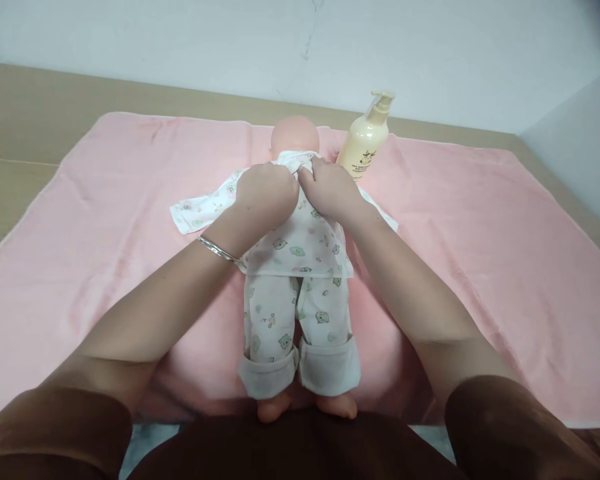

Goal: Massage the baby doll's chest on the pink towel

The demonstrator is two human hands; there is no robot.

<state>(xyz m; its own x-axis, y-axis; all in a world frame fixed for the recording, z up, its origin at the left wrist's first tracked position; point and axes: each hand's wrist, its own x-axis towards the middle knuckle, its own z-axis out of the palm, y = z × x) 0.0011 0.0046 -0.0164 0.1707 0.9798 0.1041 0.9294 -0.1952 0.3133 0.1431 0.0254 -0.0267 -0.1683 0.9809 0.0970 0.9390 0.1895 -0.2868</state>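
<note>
A doll (295, 135) lies on its back on a pink cloth, its feet toward me. It wears a white printed top (300, 250) and matching trousers (325, 317) with rolled cuffs. The top's collar is pulled up over the lower part of the doll's head. My left hand (267, 195) is closed on the top near the collar, its fingertips partly hidden. Beside it, my right hand (330, 189) pinches the fabric at the neck. One sleeve (200, 208) is spread out to the left; the other shows partly beyond my right wrist.
A pale yellow pump bottle (365, 140) stands just right of the doll's head. The pink cloth (480, 233) covers most of the wooden table (35, 100). A white wall rises behind the table's far edge.
</note>
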